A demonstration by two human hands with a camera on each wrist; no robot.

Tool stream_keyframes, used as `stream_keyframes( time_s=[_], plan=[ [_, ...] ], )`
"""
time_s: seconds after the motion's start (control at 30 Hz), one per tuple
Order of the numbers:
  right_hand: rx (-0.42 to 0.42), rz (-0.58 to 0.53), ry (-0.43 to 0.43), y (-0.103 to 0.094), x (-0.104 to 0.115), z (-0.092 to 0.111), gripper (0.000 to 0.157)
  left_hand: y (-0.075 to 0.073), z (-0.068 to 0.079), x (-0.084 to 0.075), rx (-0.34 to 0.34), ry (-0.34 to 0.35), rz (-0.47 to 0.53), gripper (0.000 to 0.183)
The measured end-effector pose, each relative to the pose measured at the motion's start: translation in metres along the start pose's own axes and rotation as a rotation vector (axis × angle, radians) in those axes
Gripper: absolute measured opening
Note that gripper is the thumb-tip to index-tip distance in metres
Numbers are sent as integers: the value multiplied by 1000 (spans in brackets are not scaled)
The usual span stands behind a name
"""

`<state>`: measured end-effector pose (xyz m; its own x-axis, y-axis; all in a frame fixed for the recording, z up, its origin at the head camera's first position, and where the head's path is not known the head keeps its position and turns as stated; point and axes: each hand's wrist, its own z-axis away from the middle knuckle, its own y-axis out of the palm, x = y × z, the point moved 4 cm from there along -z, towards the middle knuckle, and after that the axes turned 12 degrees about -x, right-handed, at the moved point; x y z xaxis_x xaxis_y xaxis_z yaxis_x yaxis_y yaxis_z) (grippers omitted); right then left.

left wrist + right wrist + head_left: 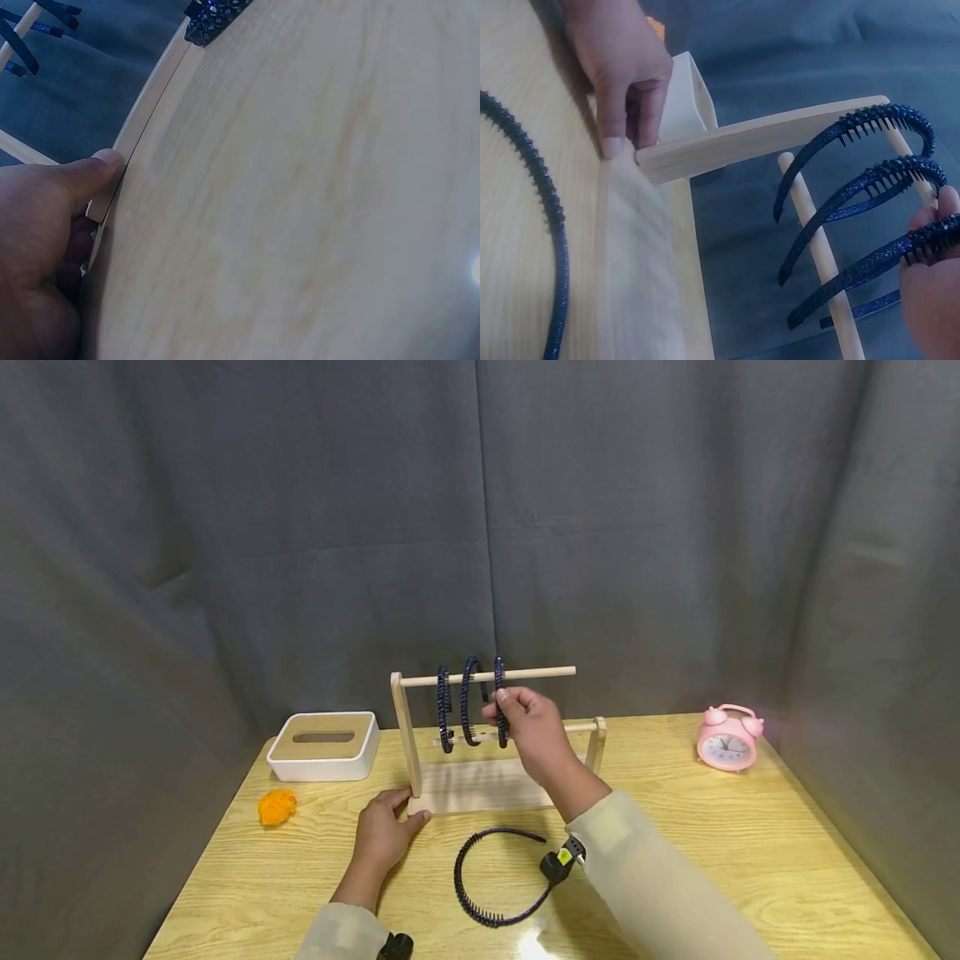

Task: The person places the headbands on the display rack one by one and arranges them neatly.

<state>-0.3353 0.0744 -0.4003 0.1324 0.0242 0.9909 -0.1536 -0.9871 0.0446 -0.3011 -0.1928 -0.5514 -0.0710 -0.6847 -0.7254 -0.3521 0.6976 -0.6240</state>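
A wooden rack (480, 787) stands on the table, its upper rod (542, 672) carrying three dark blue toothed headbands. My right hand (534, 735) pinches the rightmost headband (874, 268) between thumb and fingers, with the band looped over the upper rod. To its left hang the middle headband (466, 702) and the leftmost headband (442, 710). At the rack's left front corner, my left hand (382, 833) grips the base, thumb along the front edge (142, 120) and fingers round the side. Another headband (460, 872) lies flat on the table in front of the rack.
A white tissue box (318, 769) with a wood-look top sits at the back left, an orange fluffy ball (277, 807) in front of it. Towards the right edge stands a pink alarm clock (726, 748). Dark curtains (480, 527) surround the table's back and sides.
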Motion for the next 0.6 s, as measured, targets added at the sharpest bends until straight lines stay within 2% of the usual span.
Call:
stream_keyframes(
  time_s=[0.3,0.6],
  plan=[
    [7,-61,63,1,-3,-11,34,0,0,1,-1,-6,-1,51],
    [33,46,11,0,-9,-5,27,-1,-1,-1,-7,-6,7,52]
  ],
)
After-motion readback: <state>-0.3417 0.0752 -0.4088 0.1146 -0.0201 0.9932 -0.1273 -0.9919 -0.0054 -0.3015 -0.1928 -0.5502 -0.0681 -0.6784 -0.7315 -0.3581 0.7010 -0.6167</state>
